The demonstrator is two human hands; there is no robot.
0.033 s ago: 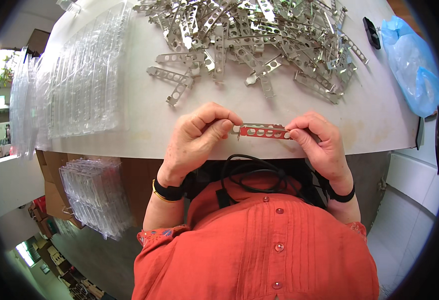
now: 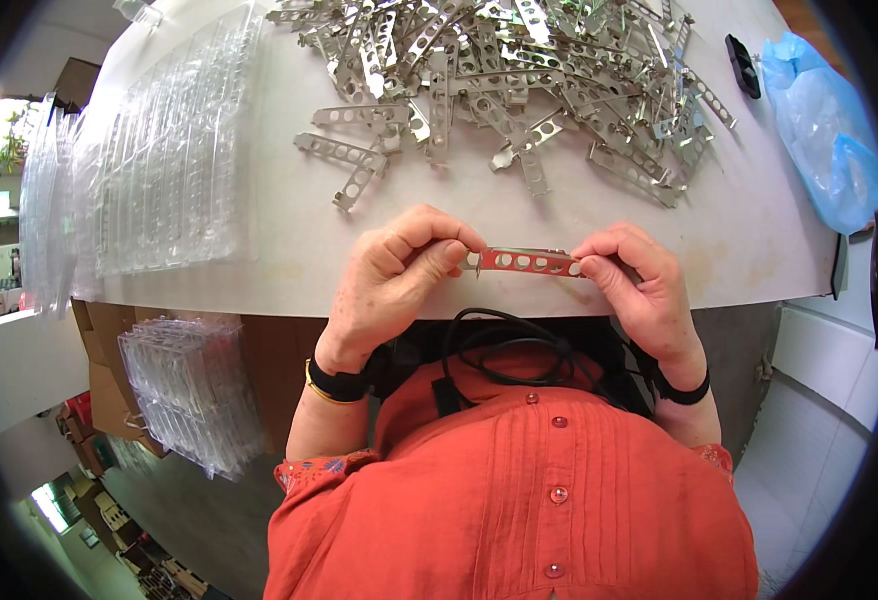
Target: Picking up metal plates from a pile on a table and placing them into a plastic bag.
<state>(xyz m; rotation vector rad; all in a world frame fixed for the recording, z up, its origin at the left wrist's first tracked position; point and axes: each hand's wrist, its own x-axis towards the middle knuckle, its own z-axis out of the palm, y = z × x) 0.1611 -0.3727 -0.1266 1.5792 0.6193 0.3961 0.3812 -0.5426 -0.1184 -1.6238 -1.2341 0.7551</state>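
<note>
Between both hands, just above the near edge of the table, a thin metal bracket with a row of round holes is held level. Its shiny face carries a red tint like that of my shirt. My left hand pinches its left end between thumb and forefinger, where a small bent tab shows. At the right end, my right hand grips it with thumb and fingers, which hide that tip. Beyond the hands lies a heap of similar metal brackets, tangled together, with several lying at its near side.
Clear plastic trays cover the table's left side, and another stack stands below by cardboard. At right are a blue plastic bag and a small black object. A black cable coils at my waist.
The bracket has turned slightly about its length, so its holed face shows differently and looks redder. Both hands keep their place and their hold.
</note>
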